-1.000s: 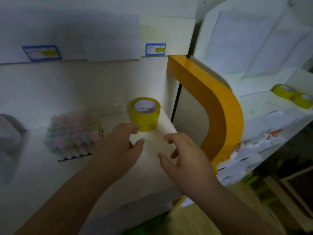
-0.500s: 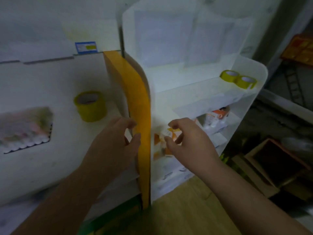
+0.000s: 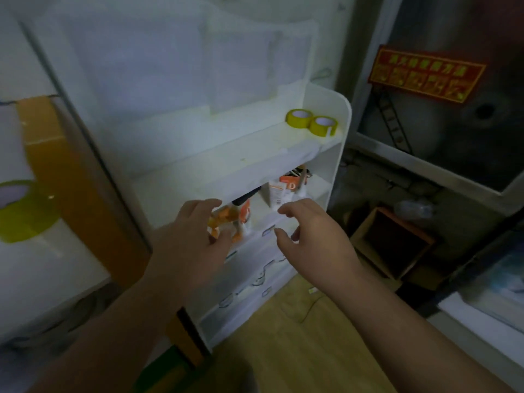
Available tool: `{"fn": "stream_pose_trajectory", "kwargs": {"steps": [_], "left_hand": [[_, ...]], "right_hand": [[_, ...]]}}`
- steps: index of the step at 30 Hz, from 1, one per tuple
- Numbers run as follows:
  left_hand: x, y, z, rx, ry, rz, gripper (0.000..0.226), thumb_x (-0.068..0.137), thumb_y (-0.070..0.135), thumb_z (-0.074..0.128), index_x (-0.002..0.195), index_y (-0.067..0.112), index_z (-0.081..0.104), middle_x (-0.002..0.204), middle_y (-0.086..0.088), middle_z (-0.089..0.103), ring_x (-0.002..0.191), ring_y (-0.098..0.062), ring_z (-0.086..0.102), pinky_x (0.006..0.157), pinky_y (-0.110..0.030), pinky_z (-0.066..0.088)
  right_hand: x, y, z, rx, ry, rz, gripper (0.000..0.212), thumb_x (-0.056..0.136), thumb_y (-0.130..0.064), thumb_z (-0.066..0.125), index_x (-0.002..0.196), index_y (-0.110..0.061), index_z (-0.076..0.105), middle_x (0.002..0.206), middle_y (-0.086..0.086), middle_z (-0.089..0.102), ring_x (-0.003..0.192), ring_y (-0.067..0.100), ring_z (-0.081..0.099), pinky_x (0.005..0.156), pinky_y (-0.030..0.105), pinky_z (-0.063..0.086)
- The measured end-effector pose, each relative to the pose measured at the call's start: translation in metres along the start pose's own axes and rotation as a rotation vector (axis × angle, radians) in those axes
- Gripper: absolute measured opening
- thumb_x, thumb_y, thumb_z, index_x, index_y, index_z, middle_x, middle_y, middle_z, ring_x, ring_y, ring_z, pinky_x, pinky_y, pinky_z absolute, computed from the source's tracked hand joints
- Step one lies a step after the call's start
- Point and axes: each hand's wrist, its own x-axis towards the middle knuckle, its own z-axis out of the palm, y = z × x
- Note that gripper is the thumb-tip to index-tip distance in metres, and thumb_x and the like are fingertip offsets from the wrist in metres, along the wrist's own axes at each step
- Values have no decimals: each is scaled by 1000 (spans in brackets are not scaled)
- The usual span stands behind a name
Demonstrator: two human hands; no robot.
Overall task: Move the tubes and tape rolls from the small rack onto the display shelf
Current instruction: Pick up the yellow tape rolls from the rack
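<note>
The small white rack (image 3: 326, 171) fills the middle. Two yellow tape rolls (image 3: 312, 121) sit on its top shelf at one o'clock. Orange and white tubes (image 3: 279, 191) stand one shelf down. The left hand (image 3: 192, 239) and right hand (image 3: 309, 236) reach there, fingers loosely spread, holding nothing. I think grabbing tubes comes next, so fingers must close around them.

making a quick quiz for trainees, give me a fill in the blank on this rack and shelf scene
1. The small rack has ___ yellow tape rolls on its top shelf.
2. Both tape rolls sit at the ___ end of that shelf.
3. The left hand and right hand hold ___.
4. The orange-and-white tubes stand on the shelf ___ the rolls.

Missing words: two; right; nothing; below
</note>
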Motion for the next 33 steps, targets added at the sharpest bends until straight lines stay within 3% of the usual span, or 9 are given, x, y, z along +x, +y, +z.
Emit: {"fn": "stream_pose_trajectory", "kwargs": {"steps": [4,7,11,14,19,27,33], "left_hand": [[43,22,37,-25,-55,16,44,95,37,54,137,34,42,134,12,39,86,-11,61,71,-20,47],[86,30,60,-66,-57,68,45,93,35,57,136,37,43,135,16,38,80,-4,62,81,-32,53],[148,43,87,-103,-67,101,43,88,39,55,130,35,47,125,17,41,65,-2,62,77,-36,53],[190,53,105,-122,-100,147,45,86,42,54,130,35,47,123,15,44,72,-8,63,77,-36,53],[250,60,135,-102,-138,177,48,91,37,58,136,34,43,129,16,41,85,-12,63,70,-18,45],[334,71,169,-106,-113,129,44,92,35,60,133,36,45,126,18,43,77,5,59,79,-23,50],[389,93,203,-31,-63,124,47,91,36,61,135,35,45,127,19,42,79,7,59,71,-14,48]], "right_hand": [[23,44,-7,-12,46,72,34,94,-40,57,126,-32,55,124,-15,52,79,4,61,75,32,53],[52,73,-10,4,101,109,30,94,-37,58,123,-31,58,118,-16,54,71,3,59,72,31,53],[108,112,-12,-2,138,151,28,93,-37,60,120,-31,59,114,-14,54,71,5,58,70,31,50],[146,135,-10,-8,179,184,25,92,-37,60,117,-32,60,107,-16,53,78,6,58,67,26,47],[198,167,-10,-16,191,235,23,94,-36,57,117,-31,61,106,-17,52,74,4,56,65,25,47],[295,244,-6,-59,116,174,33,92,-36,59,124,-30,58,122,-12,54,85,10,62,68,27,47],[379,309,-8,-73,45,121,42,92,-36,58,132,-26,53,133,-3,53,104,25,61,81,36,50]]}}
